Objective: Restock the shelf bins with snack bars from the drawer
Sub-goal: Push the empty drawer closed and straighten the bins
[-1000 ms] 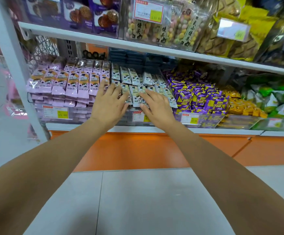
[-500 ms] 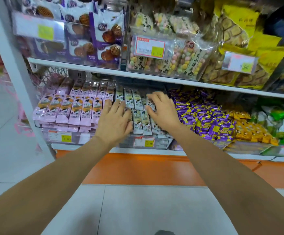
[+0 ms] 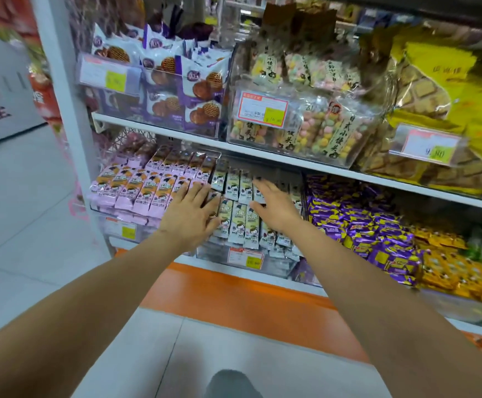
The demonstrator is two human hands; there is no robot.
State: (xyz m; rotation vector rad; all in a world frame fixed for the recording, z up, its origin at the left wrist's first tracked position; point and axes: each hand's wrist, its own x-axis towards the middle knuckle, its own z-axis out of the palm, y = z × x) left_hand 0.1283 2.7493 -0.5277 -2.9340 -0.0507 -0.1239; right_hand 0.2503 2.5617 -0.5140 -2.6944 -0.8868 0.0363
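Observation:
Grey-green wrapped snack bars (image 3: 241,218) lie in rows in a clear shelf bin (image 3: 262,264) on the lower shelf. My left hand (image 3: 189,215) lies flat with spread fingers on the bin's left bars, at the border with the pink bars (image 3: 136,188). My right hand (image 3: 274,206) reaches deeper, its straight fingers touching the back row of grey-green bars. Neither hand grips a bar. The drawer is not in view.
Purple snack packs (image 3: 377,234) and orange packs (image 3: 458,271) fill bins to the right. The upper shelf (image 3: 262,156) overhangs the bins and carries waffle packs (image 3: 176,90), pastel puff bags (image 3: 305,124) and yellow biscuit bags (image 3: 435,110). A white upright post (image 3: 70,110) stands left, an orange base panel (image 3: 248,300) below.
The view has risen and drawn closer to the shelf. My right hand has slid toward the back row of bars; my left hand stays flat on the front bars.

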